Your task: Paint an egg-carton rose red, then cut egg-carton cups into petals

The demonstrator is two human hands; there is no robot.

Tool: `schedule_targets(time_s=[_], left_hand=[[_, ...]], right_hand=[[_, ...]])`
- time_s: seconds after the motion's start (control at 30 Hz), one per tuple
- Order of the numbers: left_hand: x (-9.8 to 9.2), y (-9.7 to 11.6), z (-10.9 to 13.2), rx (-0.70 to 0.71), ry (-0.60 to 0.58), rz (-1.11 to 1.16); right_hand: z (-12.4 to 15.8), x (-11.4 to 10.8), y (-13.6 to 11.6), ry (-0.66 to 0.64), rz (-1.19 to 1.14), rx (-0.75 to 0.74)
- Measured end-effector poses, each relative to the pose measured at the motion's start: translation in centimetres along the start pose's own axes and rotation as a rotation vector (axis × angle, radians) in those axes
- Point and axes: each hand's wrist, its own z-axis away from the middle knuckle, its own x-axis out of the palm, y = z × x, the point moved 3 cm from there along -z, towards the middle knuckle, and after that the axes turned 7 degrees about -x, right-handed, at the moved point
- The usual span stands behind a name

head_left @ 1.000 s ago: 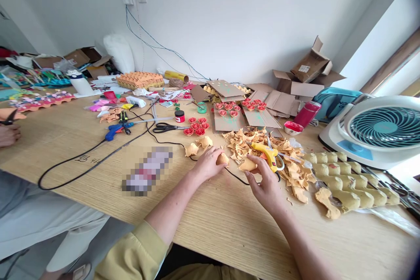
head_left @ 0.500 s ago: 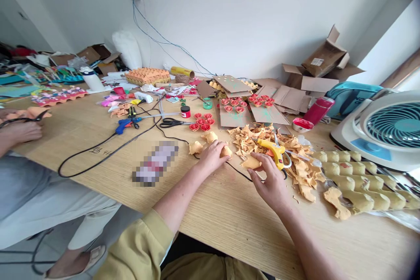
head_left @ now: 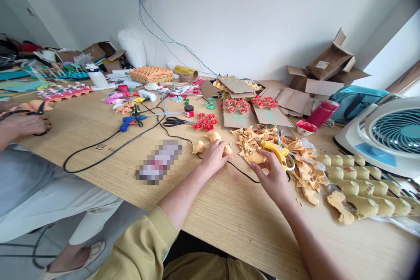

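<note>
My left hand (head_left: 215, 156) is closed around an orange egg-carton cup (head_left: 227, 150) just above the table, its fingers curled over the top. Beside it on the left lie more cut egg-carton cups (head_left: 198, 147). My right hand (head_left: 274, 177) pinches another orange egg-carton piece (head_left: 254, 157) between thumb and fingers, at the near edge of a heap of torn carton scraps (head_left: 246, 138). Right behind that hand, a yellow glue gun (head_left: 275, 151) rests on the scraps. A black cord (head_left: 241, 171) runs along the table under my hands.
Red paper roses (head_left: 205, 121), black scissors (head_left: 173, 121) and a red-labelled jar (head_left: 189, 111) stand behind. A blue glue gun (head_left: 129, 122) and blurred phone-like shape (head_left: 159, 162) lie left. Right are egg-carton strips (head_left: 374, 201) and a fan (head_left: 390, 127). A co-worker's hand (head_left: 24, 124) holds scissors.
The whole view has swung slightly left, so things sit further right. My right hand's piece is tilted up a little. The co-worker's hand and scissors have shifted.
</note>
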Motion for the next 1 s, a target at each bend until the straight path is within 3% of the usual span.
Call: schedule_targets(time_s=[0.27,0.37,0.6,1.0], left_hand=[[-0.1,0.1,0.2,-0.013,0.015,0.004],[-0.1,0.1,0.1,-0.024,0.018,-0.007],[-0.4,-0.2,0.0,-0.081,0.039,-0.084],[-0.8,-0.3,0.0,-0.118,0.039,-0.172]], right_hand=[[-4.5,1.8,-1.1,-0.121,0.049,-0.144],[-5.6,3.2,-1.0,-0.177,0.168,-0.179],[-5.1,5.8,-0.4,-0.291,0.371,-0.158],[-5.2,6.1,-1.7,-0.480,0.550,-0.132]])
